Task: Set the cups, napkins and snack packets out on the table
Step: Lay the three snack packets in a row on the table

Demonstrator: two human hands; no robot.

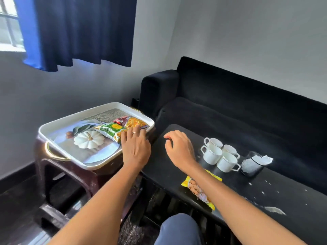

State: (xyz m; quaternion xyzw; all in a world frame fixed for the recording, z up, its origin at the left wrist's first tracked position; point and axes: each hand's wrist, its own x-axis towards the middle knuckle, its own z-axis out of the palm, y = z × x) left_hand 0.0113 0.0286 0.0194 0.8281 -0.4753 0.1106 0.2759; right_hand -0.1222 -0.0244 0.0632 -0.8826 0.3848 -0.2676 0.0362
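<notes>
4 cups (220, 153), napkins (254, 163), 1 yellow pkt (198, 188) on worktop (283, 193); 3 pkts left in tray (58, 127). Left hand (135, 147) fingers flat on green pkt (110, 130); right hand (178, 147) loosely curled, empty.

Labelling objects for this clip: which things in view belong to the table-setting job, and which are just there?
Job:
- four white cups on the black table
- napkin holder
- yellow snack packet on the table
- snack packets in the tray, left hand on them
- right hand, holding nothing

Just there:
- sofa
- curtain
- brown stool
</notes>
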